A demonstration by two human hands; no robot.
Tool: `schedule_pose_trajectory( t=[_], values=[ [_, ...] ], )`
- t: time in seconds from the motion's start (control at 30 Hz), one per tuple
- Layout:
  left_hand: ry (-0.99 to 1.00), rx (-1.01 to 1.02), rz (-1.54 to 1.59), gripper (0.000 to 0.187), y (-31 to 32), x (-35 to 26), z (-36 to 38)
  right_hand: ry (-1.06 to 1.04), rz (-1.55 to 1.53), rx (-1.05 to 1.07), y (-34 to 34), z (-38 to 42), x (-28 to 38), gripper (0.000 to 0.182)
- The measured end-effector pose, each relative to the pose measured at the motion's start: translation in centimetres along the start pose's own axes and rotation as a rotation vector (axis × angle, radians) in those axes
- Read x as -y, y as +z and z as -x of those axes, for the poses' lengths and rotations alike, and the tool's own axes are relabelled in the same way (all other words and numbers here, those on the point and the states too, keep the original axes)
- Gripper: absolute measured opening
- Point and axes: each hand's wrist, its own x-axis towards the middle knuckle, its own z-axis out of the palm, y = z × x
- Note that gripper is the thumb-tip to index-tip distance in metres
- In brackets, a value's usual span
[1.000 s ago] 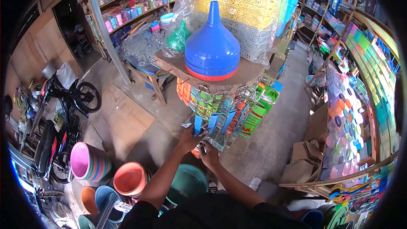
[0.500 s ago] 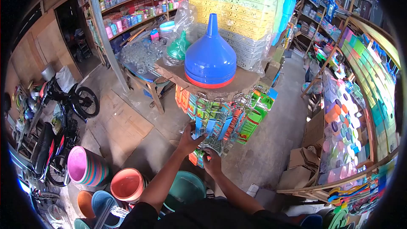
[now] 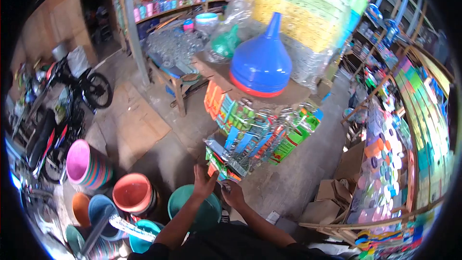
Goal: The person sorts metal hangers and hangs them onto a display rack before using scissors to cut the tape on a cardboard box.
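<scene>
My left hand [image 3: 204, 186] is beside the lower end of a hanging green and orange carded pack [image 3: 217, 166], its fingers stretched upward. Close by on the right, my right hand [image 3: 233, 194] is curled with fingers and thumb together; a small thin thing seems to show at the fingertips, too blurred to name. Above both hands, several carded packs [image 3: 250, 142] in clear wrap hang from metal hooks along the stand's edge. On the stand top [image 3: 204, 65] sits a stack of large blue funnels [image 3: 262, 62] with red at the bottom. A bagged green funnel [image 3: 226, 42] is next to it.
Below my hands is a dark green tub [image 3: 178, 204]. To the left are stacked orange basins [image 3: 131, 192], pink buckets [image 3: 79, 159] and a motorcycle [image 3: 55, 130]. Cardboard boxes [image 3: 325, 202] and a rack of plastic jars [image 3: 380, 173] stand at the right.
The view has shifted, so the stand sits further right. Both hands have come down from among the hanging packs toward me. My left fingers have straightened.
</scene>
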Motion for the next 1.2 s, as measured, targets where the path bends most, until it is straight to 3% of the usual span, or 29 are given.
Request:
schedule_pose_trajectory(
  t=[0.03, 0.13, 0.17, 0.4, 0.53, 0.7, 0.97, 1.2],
  values=[
    [-0.211, 0.012, 0.17, 0.043, -0.1, 1.3, 1.8, -0.01, -0.042, 0.063, 0.6, 0.3, -0.4, 0.02],
    [-0.176, 0.035, -0.079, 0.044, -2.8, 1.2, 6.5, -0.133, 0.043, 0.262, 2.5, 1.4, -1.8, 0.02],
    [-0.32, 0.049, -0.06, 0.047, -3.6, 1.2, 8.1, -0.096, -0.066, 0.352, 3.6, 1.8, -2.3, 0.02],
    [-0.703, -0.216, -0.046, 0.046, -9.3, 4.3, 21.0, -0.119, 0.085, 0.908, 9.7, 5.3, -3.7, 0.024],
    [-0.943, -0.385, -0.017, 0.043, -13.3, 3.9, 27.6, 0.002, 0.038, 1.123, 14.0, 7.6, -3.4, 0.023],
    [-0.992, -0.617, 0.042, 0.044, -16.9, 7.2, 36.3, -0.047, 0.186, 1.243, 20.0, 10.6, -4.2, 0.023],
    [-1.178, -0.75, -0.157, 0.046, -25.1, 14.5, 45.3, -0.002, 0.324, 1.304, 33.9, 15.6, -7.1, 0.025],
    [-1.133, -0.948, -0.145, 0.05, -29.8, 27.4, 50.7, -0.213, 0.339, 1.299, 48.6, 21.0, -10.0, 0.02]
  ],
)
